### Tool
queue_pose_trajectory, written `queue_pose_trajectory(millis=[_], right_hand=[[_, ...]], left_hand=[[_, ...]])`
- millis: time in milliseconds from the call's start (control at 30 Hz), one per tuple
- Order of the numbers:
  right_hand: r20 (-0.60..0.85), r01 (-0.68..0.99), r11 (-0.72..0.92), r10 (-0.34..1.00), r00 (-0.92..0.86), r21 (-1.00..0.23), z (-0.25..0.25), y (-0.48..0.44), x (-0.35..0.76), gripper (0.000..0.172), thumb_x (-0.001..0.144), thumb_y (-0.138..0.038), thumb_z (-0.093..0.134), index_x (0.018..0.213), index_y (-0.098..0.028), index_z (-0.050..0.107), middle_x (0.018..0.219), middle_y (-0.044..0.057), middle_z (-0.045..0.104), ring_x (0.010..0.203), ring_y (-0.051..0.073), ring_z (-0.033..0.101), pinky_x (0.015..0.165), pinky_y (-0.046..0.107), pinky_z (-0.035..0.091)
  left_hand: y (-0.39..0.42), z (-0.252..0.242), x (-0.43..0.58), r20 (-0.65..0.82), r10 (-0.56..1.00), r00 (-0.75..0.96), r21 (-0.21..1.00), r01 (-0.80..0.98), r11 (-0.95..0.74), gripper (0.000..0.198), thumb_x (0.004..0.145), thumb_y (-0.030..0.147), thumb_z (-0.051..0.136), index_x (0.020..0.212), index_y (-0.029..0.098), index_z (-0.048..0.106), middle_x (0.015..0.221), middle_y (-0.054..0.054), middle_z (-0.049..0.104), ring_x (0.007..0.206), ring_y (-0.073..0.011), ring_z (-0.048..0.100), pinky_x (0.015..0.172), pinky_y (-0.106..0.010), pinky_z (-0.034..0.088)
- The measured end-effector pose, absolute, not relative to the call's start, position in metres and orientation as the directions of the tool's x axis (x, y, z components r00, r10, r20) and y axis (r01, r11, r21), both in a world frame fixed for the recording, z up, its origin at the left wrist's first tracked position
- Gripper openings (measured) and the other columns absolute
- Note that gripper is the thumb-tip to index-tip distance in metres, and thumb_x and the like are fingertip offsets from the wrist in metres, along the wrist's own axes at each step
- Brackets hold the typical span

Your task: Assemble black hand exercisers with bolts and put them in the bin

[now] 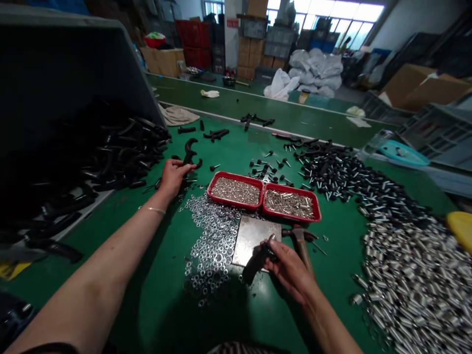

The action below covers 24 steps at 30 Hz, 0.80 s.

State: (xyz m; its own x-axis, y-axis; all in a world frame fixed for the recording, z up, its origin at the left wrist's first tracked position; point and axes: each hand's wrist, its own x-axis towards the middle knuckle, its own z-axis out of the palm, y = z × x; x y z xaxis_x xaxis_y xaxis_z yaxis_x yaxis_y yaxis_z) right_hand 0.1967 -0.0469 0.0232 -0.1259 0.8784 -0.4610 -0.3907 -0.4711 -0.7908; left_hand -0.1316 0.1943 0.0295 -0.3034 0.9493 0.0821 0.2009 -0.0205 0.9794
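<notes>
My left hand (175,176) reaches out at the left of the green table, its fingers on a curved black part (189,151). Over the metal plate (248,235), my right hand (285,263) grips a dark handle-like piece (255,263) that is somewhat blurred. Behind the plate sit two joined red trays, the left tray (236,191) with tiny metal pieces and the right tray (291,203) with small pins. Many nuts (214,241) are spread left of the plate. A hammer (301,246) lies at its right.
A large grey bin (147,81) full of black parts (121,152) lies tipped at the left. Black knobs with screws (332,172) and silver cylinders (413,275) are heaped at the right. A cloth (179,115) and a glove (210,93) lie farther back.
</notes>
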Motion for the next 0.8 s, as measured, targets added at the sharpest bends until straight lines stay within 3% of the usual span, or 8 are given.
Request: queue_pose_trajectory(millis=[100, 267, 400, 467, 600, 800], right_hand=[[-0.442, -0.339, -0.468, 0.883, -0.155, -0.816, 0.020, -0.053, 0.195, 0.038, 0.085, -0.050, 0.067, 0.091, -0.013, 0.069, 0.089, 0.008, 0.067, 0.074, 0.014, 0.062, 0.068, 0.026, 0.051], [-0.284, -0.014, -0.284, 0.959, 0.021, -0.959, 0.023, -0.055, 0.192, 0.036, 0.087, -0.053, 0.061, 0.091, -0.017, 0.066, 0.084, 0.002, 0.064, 0.074, 0.016, 0.060, 0.065, 0.025, 0.046], [-0.003, 0.388, -0.029, 0.998, 0.068, -0.921, 0.028, -0.057, 0.186, 0.031, 0.093, -0.048, 0.053, 0.093, -0.019, 0.062, 0.082, 0.001, 0.064, 0.073, 0.016, 0.057, 0.068, 0.026, 0.042], [0.056, 0.503, 0.032, 0.998, 0.032, -0.864, 0.030, -0.061, 0.184, 0.028, 0.095, -0.046, 0.050, 0.097, -0.020, 0.060, 0.080, 0.001, 0.064, 0.071, 0.017, 0.058, 0.067, 0.027, 0.041], [0.085, 0.578, 0.077, 0.996, -0.013, -0.812, 0.033, -0.070, 0.184, 0.028, 0.097, -0.046, 0.045, 0.096, -0.020, 0.056, 0.076, 0.002, 0.064, 0.065, 0.018, 0.058, 0.062, 0.026, 0.040], [0.119, 0.650, 0.122, 0.992, -0.049, -0.750, 0.036, -0.074, 0.189, 0.026, 0.097, -0.045, 0.043, 0.094, -0.021, 0.054, 0.075, 0.004, 0.065, 0.064, 0.020, 0.061, 0.060, 0.027, 0.040]], left_hand=[[0.127, 0.035, -0.129, 0.080, 0.989, -0.126, 0.995, -0.048, -0.086, 0.059, 0.069, 0.020, 0.074, 0.123, 0.025, 0.048, 0.101, -0.002, 0.063, 0.083, -0.0140, 0.065, 0.077, -0.029, 0.054], [0.030, 0.040, -0.098, -0.165, 0.970, 0.181, 0.928, -0.305, 0.215, 0.038, 0.086, 0.044, 0.064, 0.117, 0.023, 0.059, 0.104, -0.007, 0.061, 0.073, -0.0135, 0.060, 0.063, -0.029, 0.054], [-0.013, 0.036, -0.047, -0.260, 0.921, 0.291, 0.925, -0.198, 0.323, 0.039, 0.087, 0.052, 0.061, 0.105, 0.018, 0.058, 0.094, -0.006, 0.065, 0.056, -0.0080, 0.056, 0.047, -0.021, 0.044], [-0.027, 0.034, -0.022, -0.273, 0.903, 0.333, 0.941, -0.103, 0.322, 0.044, 0.089, 0.059, 0.053, 0.104, 0.017, 0.054, 0.081, -0.005, 0.067, 0.048, -0.0086, 0.055, 0.042, -0.020, 0.041], [-0.044, 0.029, 0.009, -0.265, 0.908, 0.324, 0.961, 0.017, 0.275, 0.048, 0.093, 0.062, 0.042, 0.102, 0.016, 0.053, 0.057, 0.001, 0.061, 0.044, -0.0102, 0.055, 0.044, -0.018, 0.041], [-0.050, 0.027, 0.021, -0.245, 0.900, 0.359, 0.967, 0.025, 0.253, 0.048, 0.096, 0.060, 0.037, 0.099, 0.017, 0.055, 0.049, 0.005, 0.053, 0.038, -0.0096, 0.048, 0.039, -0.018, 0.035]])
